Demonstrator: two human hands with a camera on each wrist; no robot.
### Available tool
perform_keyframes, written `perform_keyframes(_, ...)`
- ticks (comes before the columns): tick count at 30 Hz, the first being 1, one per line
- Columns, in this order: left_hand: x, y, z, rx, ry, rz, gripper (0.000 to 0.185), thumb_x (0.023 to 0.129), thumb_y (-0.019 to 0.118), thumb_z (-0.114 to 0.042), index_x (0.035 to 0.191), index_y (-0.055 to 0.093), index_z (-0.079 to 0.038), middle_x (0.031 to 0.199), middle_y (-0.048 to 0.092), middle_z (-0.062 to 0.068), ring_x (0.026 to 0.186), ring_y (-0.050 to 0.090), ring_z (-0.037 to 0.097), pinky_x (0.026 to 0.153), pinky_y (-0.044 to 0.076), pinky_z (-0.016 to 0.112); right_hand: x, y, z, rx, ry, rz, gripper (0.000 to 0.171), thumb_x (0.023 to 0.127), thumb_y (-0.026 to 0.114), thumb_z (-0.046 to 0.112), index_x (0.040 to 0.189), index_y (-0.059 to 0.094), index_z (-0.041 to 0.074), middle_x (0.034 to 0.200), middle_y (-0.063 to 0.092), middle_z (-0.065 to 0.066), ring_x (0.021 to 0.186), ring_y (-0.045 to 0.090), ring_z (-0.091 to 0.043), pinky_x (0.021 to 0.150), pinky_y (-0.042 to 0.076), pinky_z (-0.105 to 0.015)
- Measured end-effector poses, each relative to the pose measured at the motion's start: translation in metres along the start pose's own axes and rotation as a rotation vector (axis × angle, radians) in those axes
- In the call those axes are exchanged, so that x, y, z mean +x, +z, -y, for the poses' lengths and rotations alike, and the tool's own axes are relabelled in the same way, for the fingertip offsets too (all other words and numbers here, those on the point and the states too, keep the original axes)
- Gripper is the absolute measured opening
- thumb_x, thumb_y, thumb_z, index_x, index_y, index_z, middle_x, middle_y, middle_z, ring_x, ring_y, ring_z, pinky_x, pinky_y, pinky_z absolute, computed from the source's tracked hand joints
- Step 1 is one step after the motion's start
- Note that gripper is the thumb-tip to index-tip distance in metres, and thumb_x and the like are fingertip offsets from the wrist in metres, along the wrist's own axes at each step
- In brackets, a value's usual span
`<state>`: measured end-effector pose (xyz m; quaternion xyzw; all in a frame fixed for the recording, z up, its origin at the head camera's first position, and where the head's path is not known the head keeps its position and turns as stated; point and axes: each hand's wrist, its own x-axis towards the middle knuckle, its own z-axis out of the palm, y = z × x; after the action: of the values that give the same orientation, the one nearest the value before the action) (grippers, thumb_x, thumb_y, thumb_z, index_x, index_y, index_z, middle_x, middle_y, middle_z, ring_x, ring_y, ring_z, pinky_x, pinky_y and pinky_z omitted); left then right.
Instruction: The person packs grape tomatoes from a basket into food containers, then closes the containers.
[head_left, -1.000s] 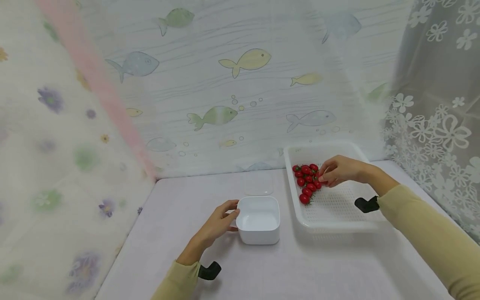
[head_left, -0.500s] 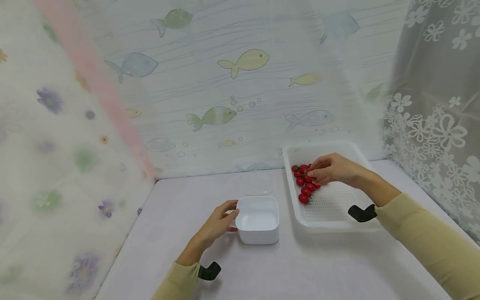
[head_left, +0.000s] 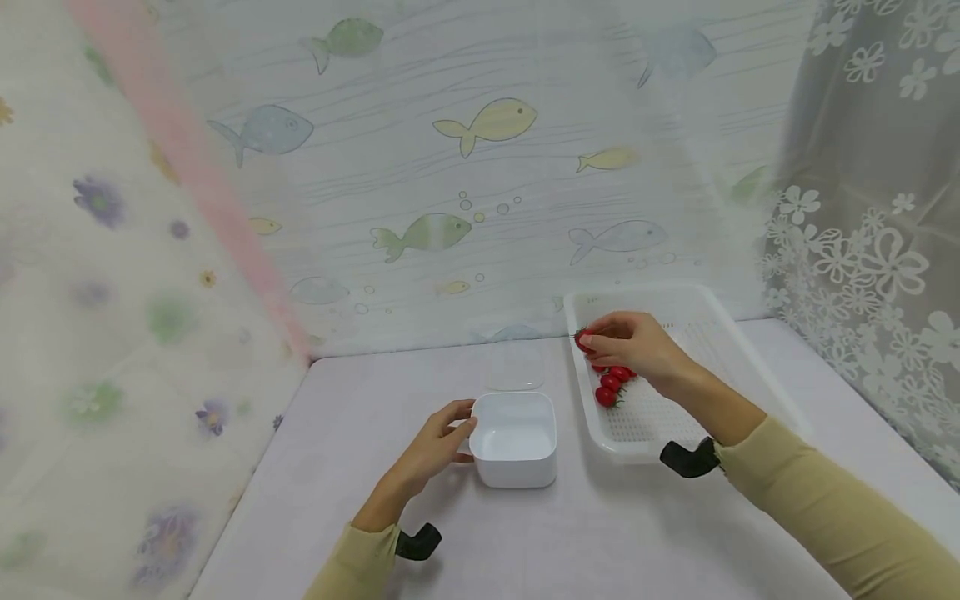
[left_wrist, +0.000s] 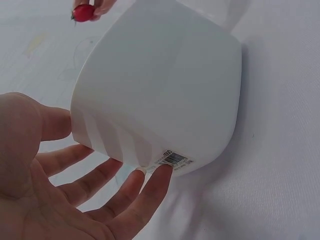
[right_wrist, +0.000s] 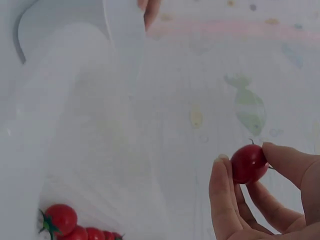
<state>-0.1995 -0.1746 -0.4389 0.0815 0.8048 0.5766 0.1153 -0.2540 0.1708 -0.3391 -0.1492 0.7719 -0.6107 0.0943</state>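
Note:
My right hand [head_left: 626,343] pinches one cherry tomato [head_left: 582,339] between thumb and fingertips, lifted over the left edge of the white perforated tray [head_left: 705,333]. The right wrist view shows that tomato [right_wrist: 248,163] held in my fingertips [right_wrist: 222,175], with more tomatoes [right_wrist: 62,220] below in the tray. Several other cherry tomatoes [head_left: 609,385] lie in the tray under my hand. My left hand [head_left: 438,442] rests against the left side of the empty white square container [head_left: 516,437], fingers touching its wall [left_wrist: 160,100] near a barcode label [left_wrist: 172,160].
A clear lid [head_left: 516,367] lies flat behind the container. Curtains with fish and flower prints close in the table [head_left: 525,533] at the back, left and right. Black wrist mounts [head_left: 686,458] show at both sleeves.
My right hand has picked a tomato from the pile and moved left with it to the tray's left edge. The left hand and the container have stayed put.

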Motion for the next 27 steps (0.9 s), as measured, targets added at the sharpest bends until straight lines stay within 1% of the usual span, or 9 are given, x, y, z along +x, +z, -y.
perform_keyframes(2, 0.000, 0.000, 0.000, -0.003, 0.000, 0.002, 0.048, 0.108, 0.054, -0.030, 0.150, 0.046, -0.009, 0.149, 0.047, 0.018, 0.121, 0.059, 0.032, 0.083, 0.062, 0.042, 0.000, 0.011, -0.002, -0.014, -0.023, -0.040, 0.039, 0.100, 0.069, 0.019, 0.125, 0.058, -0.009, 0.119, 0.066, -0.025, 0.097, 0.072, -0.027, 0.085, 0.060, -0.029)
perform_keyframes(5, 0.000, 0.000, 0.001, -0.001, 0.000, 0.002, 0.049, 0.108, 0.054, -0.030, 0.151, 0.046, -0.008, 0.149, 0.047, 0.018, 0.121, 0.059, 0.032, 0.083, 0.062, 0.041, 0.001, 0.026, -0.007, -0.047, -0.053, -0.090, 0.035, 0.100, 0.070, 0.019, 0.123, 0.060, -0.006, 0.115, 0.068, -0.022, 0.093, 0.072, -0.022, 0.087, 0.060, -0.031)
perform_keyframes(6, 0.000, 0.000, 0.001, -0.001, 0.001, 0.002, 0.049, 0.108, 0.054, -0.030, 0.151, 0.046, -0.008, 0.149, 0.047, 0.018, 0.121, 0.059, 0.032, 0.083, 0.062, 0.041, 0.001, 0.031, -0.008, -0.060, -0.062, -0.100, 0.035, 0.100, 0.070, 0.020, 0.122, 0.061, -0.005, 0.115, 0.068, -0.020, 0.092, 0.072, -0.020, 0.088, 0.060, -0.032)
perform_keyframes(9, 0.001, 0.000, 0.002, -0.001, 0.002, -0.001, 0.049, 0.108, 0.054, -0.030, 0.151, 0.045, -0.008, 0.149, 0.047, 0.018, 0.121, 0.060, 0.032, 0.083, 0.062, 0.041, 0.001, 0.044, -0.012, -0.082, -0.083, -0.114, 0.031, 0.099, 0.070, 0.020, 0.119, 0.064, -0.002, 0.114, 0.070, -0.017, 0.091, 0.073, -0.020, 0.093, 0.058, -0.037)
perform_keyframes(14, 0.002, -0.001, 0.002, -0.008, 0.001, -0.001, 0.047, 0.108, 0.055, -0.029, 0.150, 0.047, -0.009, 0.149, 0.048, 0.018, 0.120, 0.060, 0.032, 0.083, 0.062, 0.041, 0.001, 0.062, -0.018, -0.096, -0.105, -0.093, 0.027, 0.099, 0.071, 0.021, 0.116, 0.067, 0.001, 0.114, 0.070, -0.013, 0.093, 0.074, -0.022, 0.094, 0.056, -0.045)
perform_keyframes(19, 0.001, -0.001, 0.002, -0.007, 0.005, -0.008, 0.047, 0.108, 0.055, -0.029, 0.150, 0.047, -0.009, 0.149, 0.047, 0.018, 0.121, 0.059, 0.032, 0.083, 0.062, 0.040, 0.000, 0.080, -0.019, -0.078, -0.084, -0.047, 0.027, 0.098, 0.072, 0.022, 0.117, 0.067, 0.004, 0.114, 0.070, -0.011, 0.100, 0.073, -0.032, 0.096, 0.054, -0.049)
perform_keyframes(21, 0.001, 0.000, 0.002, -0.005, 0.005, -0.011, 0.047, 0.108, 0.055, -0.029, 0.150, 0.047, -0.009, 0.149, 0.047, 0.018, 0.122, 0.059, 0.032, 0.083, 0.062, 0.040, 0.000, 0.087, -0.019, -0.084, -0.083, -0.032, 0.026, 0.098, 0.072, 0.022, 0.117, 0.067, 0.005, 0.114, 0.070, -0.010, 0.100, 0.072, -0.033, 0.095, 0.054, -0.049)
perform_keyframes(27, 0.001, 0.000, 0.003, -0.005, 0.002, -0.006, 0.047, 0.108, 0.055, -0.029, 0.149, 0.047, -0.009, 0.149, 0.047, 0.019, 0.121, 0.060, 0.033, 0.083, 0.062, 0.041, -0.001, 0.105, -0.023, -0.145, -0.115, -0.020, 0.023, 0.096, 0.074, 0.021, 0.115, 0.070, 0.008, 0.109, 0.069, -0.007, 0.093, 0.072, -0.023, 0.087, 0.060, -0.040)
